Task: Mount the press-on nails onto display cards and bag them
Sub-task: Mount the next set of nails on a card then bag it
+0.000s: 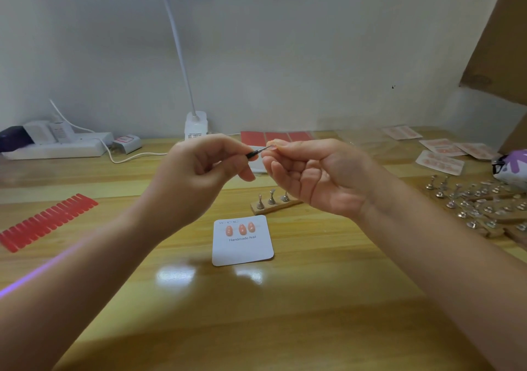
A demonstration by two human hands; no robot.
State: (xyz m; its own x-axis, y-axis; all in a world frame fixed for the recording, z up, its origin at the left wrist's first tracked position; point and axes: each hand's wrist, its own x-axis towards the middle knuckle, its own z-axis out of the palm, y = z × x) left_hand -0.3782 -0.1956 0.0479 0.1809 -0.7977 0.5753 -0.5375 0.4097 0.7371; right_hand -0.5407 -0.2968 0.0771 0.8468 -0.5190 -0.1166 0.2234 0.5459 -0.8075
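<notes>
A white display card [243,249] printed "Handmade Nail" lies on the wooden table with three pink press-on nails [242,228] stuck along its top. Above it, my left hand [196,171] grips dark tweezers [255,153] whose tip points right. My right hand [316,171] pinches a small pink nail [274,144] at its fingertips, right at the tweezer tip. Behind the card stands a small wooden strip with three metal nail holders [272,199].
A red adhesive tab strip [48,222] lies at the left. Red sheets [275,136] lie behind my hands, beside a white lamp base [196,126] and a power strip [57,145]. Bagged nail cards [440,162] and several loose metal holders [479,205] fill the right.
</notes>
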